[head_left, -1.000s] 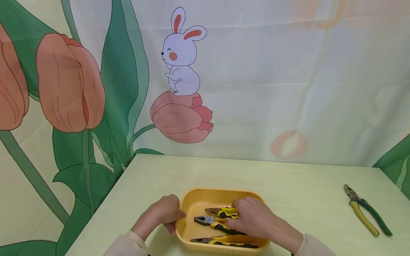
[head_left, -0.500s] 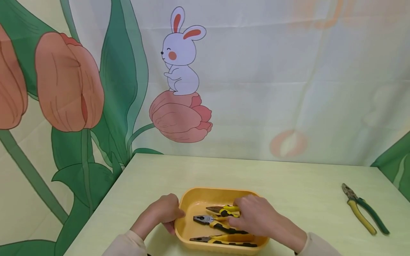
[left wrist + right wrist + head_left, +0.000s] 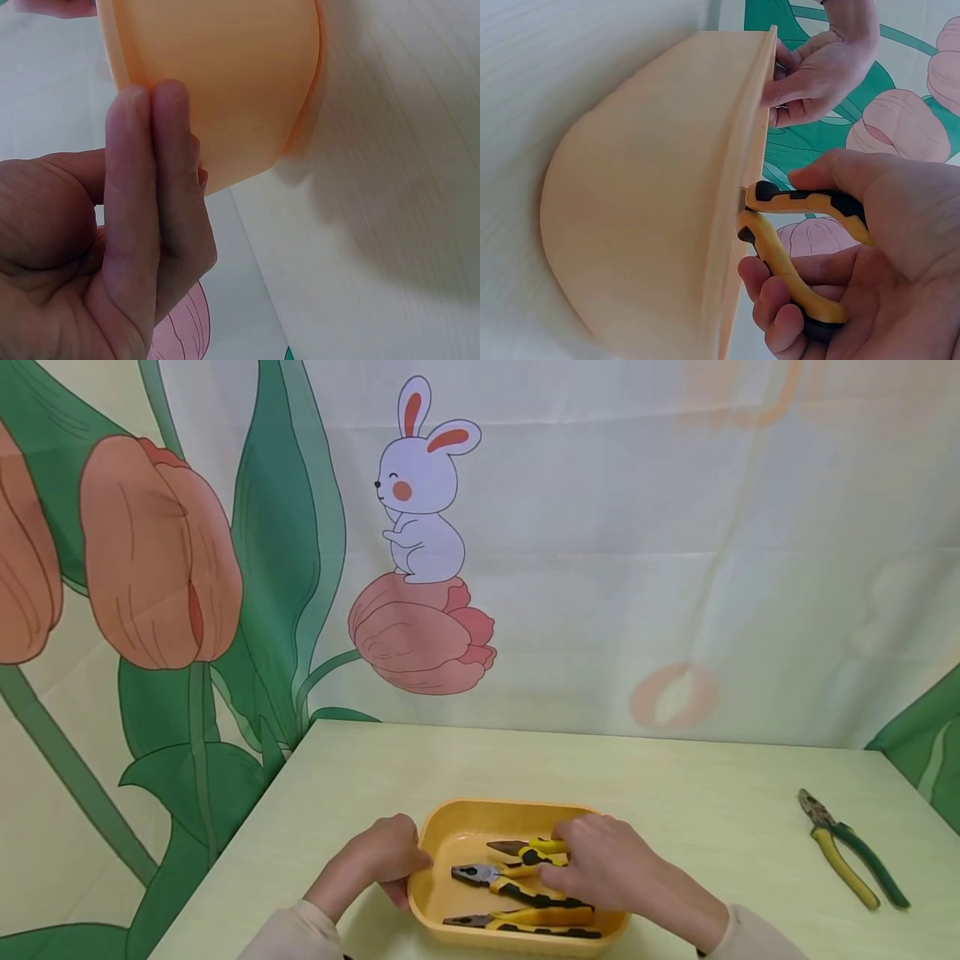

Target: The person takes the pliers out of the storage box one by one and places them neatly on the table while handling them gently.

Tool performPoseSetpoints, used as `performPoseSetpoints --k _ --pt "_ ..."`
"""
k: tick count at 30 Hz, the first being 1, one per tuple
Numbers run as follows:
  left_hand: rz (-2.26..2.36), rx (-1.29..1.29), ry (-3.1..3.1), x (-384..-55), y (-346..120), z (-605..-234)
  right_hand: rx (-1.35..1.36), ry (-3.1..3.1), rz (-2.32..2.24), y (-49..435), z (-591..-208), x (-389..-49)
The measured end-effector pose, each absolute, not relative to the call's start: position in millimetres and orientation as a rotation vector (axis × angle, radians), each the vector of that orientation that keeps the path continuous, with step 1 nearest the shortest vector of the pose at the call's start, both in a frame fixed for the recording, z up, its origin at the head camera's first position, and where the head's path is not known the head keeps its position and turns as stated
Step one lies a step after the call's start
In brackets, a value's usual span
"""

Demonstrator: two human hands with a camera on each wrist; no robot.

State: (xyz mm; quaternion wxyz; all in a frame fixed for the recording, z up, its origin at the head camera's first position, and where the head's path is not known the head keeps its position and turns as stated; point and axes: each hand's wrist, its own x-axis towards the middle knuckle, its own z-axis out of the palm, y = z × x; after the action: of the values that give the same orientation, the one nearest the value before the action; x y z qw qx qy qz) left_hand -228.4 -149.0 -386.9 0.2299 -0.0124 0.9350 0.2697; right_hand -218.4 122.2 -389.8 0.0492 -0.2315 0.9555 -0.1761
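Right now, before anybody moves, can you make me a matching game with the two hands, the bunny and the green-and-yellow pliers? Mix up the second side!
Column one
1. bunny
2. left hand
3. green-and-yellow pliers
4. right hand

Column two
A. gripping black-and-yellow pliers
B. lying on the table, outside the tray
C. pictured sitting on a pink flower
D. holding the tray's side

Right pairs: 1-C, 2-D, 3-B, 4-A
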Motion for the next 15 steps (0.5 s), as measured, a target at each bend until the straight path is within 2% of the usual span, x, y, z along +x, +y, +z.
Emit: performPoseSetpoints --k 15 --pt "0.742 -0.030 2.580 -228 -149 -387 -0.655 2.927 -0.550 133 -377 -215"
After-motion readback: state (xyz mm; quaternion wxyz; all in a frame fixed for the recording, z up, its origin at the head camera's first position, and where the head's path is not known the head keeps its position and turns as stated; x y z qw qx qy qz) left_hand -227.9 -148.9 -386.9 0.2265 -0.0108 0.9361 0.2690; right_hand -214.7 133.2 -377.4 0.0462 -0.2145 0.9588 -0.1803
